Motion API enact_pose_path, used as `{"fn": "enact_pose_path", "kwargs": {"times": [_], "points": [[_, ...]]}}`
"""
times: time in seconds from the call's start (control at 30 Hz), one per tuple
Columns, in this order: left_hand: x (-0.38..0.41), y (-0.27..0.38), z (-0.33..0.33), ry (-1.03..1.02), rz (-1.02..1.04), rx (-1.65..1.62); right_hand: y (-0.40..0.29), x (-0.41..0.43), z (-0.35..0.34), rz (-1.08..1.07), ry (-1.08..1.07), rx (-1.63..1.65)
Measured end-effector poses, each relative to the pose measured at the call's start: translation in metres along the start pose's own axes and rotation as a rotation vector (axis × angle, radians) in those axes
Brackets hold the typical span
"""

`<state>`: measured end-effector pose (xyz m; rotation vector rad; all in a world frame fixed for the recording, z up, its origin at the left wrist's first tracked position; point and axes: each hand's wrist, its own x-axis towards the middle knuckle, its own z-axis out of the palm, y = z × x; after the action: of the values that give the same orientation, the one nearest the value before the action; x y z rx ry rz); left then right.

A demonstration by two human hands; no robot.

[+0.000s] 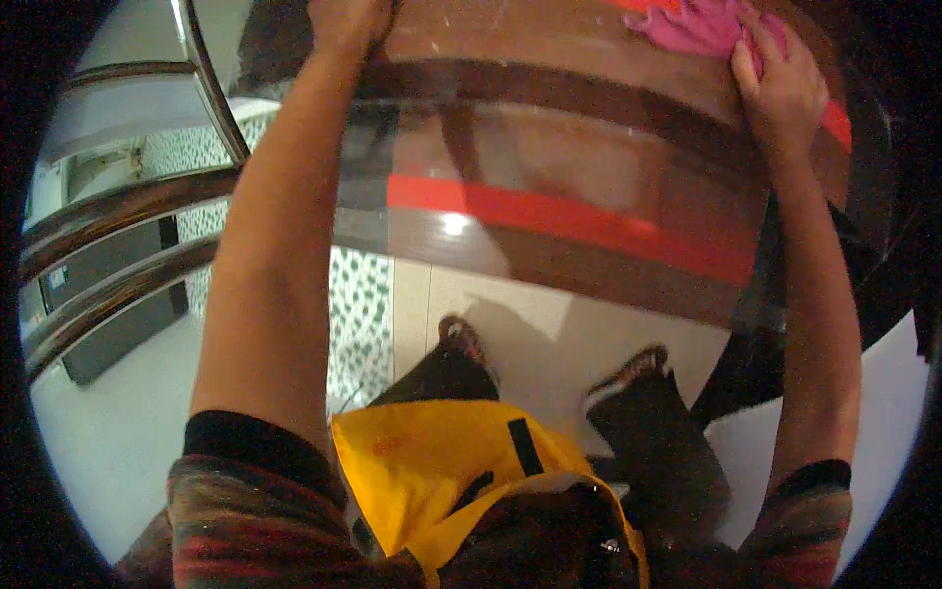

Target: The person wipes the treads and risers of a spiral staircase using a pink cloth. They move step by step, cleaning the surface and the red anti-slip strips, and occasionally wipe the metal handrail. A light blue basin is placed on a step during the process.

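Note:
A crumpled pink cloth point(688, 28) lies under the fingers of my right hand point(787, 85), which holds it against a brown, glossy surface point(544, 37) at the upper right. That surface looks like a stair step, with a dark band along its near edge. Below it is a second glossy brown face with a red strip point(515, 206) across it and a bright light reflection. At the top edge of the view, my left hand point(349, 26) is by the left end of the upper brown surface. Its fingers are cut off or hidden.
On the left run dark, shiny handrails point(132, 210) with a metal upright point(213, 88). Beyond them is green-and-white patterned flooring point(360, 316). My shoes point(464, 339) stand on beige flooring point(508, 324). A yellow cloth garment or bag point(441, 456) hangs at my waist.

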<state>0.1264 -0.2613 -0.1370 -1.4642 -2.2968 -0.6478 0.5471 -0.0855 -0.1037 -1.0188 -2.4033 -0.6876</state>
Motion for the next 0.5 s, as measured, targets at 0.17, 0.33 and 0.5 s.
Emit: {"fn": "enact_pose_path", "kwargs": {"times": [0.17, 0.33, 0.5], "points": [[0.009, -0.024, 0.021, -0.014, 0.121, 0.179, 0.007, -0.004, 0.017, -0.072, 0.127, 0.129], [0.045, 0.011, 0.013, -0.215, -0.119, 0.215, 0.008, 0.022, 0.009, 0.061, 0.001, 0.113], [0.032, 0.03, 0.018, -0.311, -0.209, 0.161, -0.009, 0.028, 0.01, 0.077, -0.173, 0.279]]}}
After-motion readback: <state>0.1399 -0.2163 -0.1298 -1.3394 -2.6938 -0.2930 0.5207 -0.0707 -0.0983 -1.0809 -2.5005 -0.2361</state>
